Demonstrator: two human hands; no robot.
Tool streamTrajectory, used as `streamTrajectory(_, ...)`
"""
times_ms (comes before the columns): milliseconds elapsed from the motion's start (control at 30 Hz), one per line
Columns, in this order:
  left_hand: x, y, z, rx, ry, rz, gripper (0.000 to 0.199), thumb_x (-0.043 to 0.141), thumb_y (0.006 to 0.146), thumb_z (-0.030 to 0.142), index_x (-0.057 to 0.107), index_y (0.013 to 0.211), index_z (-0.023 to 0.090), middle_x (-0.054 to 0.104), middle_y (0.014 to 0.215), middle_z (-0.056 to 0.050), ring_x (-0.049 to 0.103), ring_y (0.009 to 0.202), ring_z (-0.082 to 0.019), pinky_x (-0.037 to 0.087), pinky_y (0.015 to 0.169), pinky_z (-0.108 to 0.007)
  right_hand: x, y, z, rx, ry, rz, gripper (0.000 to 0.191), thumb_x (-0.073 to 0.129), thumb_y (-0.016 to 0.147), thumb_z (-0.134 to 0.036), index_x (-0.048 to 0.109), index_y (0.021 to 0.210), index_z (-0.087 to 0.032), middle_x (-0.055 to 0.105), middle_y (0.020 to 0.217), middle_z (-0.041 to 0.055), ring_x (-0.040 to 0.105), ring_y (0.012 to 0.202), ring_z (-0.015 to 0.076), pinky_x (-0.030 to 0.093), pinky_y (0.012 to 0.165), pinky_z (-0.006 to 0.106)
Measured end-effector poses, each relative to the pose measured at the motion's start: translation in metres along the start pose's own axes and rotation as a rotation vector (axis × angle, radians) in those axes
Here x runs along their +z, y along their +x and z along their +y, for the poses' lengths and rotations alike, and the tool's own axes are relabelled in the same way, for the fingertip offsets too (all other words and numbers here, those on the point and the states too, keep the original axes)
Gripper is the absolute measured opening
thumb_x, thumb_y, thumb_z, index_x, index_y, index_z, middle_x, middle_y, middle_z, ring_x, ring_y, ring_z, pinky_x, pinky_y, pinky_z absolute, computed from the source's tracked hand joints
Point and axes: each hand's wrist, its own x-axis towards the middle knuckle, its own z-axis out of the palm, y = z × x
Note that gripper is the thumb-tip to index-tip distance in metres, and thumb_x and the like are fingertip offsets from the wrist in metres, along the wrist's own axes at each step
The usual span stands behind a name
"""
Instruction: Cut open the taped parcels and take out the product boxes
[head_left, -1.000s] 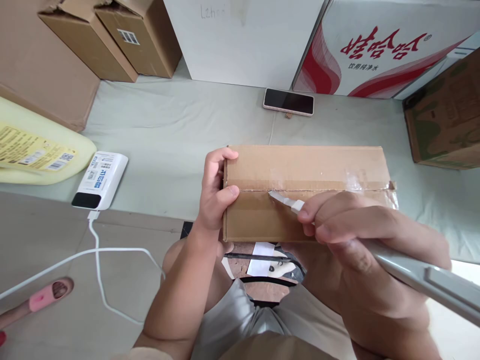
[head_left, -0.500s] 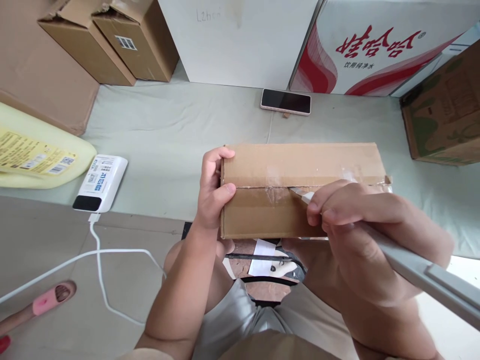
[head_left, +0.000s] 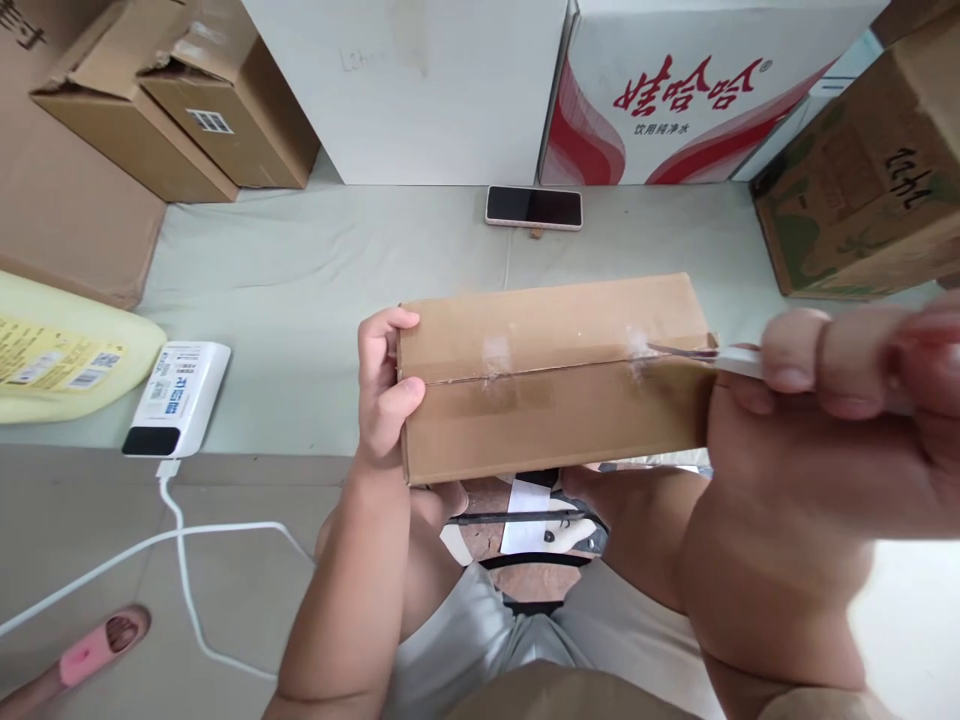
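A brown cardboard box [head_left: 555,420] is held over my lap, its taped centre seam facing up. My left hand [head_left: 386,385] grips the box's left end, thumb on the near flap and fingers at the far one. My right hand [head_left: 847,400] is closed around a utility knife [head_left: 739,360]; its thin blade lies over the right part of the seam, by a patch of clear tape [head_left: 637,355]. Most of the knife's handle is hidden by the fingers.
A phone [head_left: 534,208] lies on the pale cloth surface beyond the box. Large cartons [head_left: 660,100] line the back. On the left are a white power bank [head_left: 180,395] with a cable [head_left: 184,560] and a yellow bottle [head_left: 75,350]. Another person's foot in a pink slipper [head_left: 105,645] shows lower left.
The knife has moved right along the seam, from the box's middle to its right end, and my right hand has swung out rightward. The box is tilted slightly and sits further left in view.
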Motion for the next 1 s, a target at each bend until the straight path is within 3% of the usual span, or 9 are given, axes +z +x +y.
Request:
streamTrajectory(100,0.001,0.002,0.000,0.017,-0.016,-0.012,0.045,0.078,0.074,0.052,0.065,0.113,0.034,0.059,0.111,-0.004,0.059,0.102,-0.025,0.055,0.083,-0.039,0.012,0.001,0.008,-0.083,0.034,0.044,0.015,0.060,0.063,-0.006,0.055,0.069,-0.018,0.030,0.052,-0.0094,0.028,0.040,0.0008,0.030,0.039,0.022)
streamTrajectory(300,0.005,0.006,-0.003,0.073,-0.005,0.012,0.044,0.079,0.071,0.053,0.067,0.109,0.034,0.059,0.107,-0.005,0.058,0.094,-0.024,0.056,0.075,-0.037,0.012,0.004,0.005,-0.095,0.078,-0.125,0.021,0.065,0.065,-0.005,0.048,0.061,-0.017,0.032,0.049,-0.0103,0.028,0.033,-0.0009,0.032,0.034,0.021)
streamTrajectory(567,0.005,0.005,-0.005,0.070,-0.062,0.005,0.043,0.075,0.073,0.048,0.068,0.111,0.030,0.058,0.105,-0.006,0.055,0.095,-0.023,0.053,0.078,-0.037,0.011,0.003,0.008,-0.098,0.098,-0.192,0.017,0.061,0.067,-0.001,0.056,0.064,-0.017,0.039,0.045,-0.0095,0.031,0.033,0.0013,0.035,0.037,0.021)
streamTrajectory(1000,0.003,0.005,-0.004,0.083,-0.078,-0.018,0.042,0.074,0.075,0.043,0.067,0.113,0.029,0.059,0.111,-0.005,0.057,0.105,-0.025,0.054,0.084,-0.040,0.012,0.003,0.009,-0.016,0.098,-0.080,0.018,0.051,0.062,-0.002,0.061,0.065,-0.017,0.033,0.040,-0.0108,0.026,0.031,0.0026,0.030,0.034,0.021)
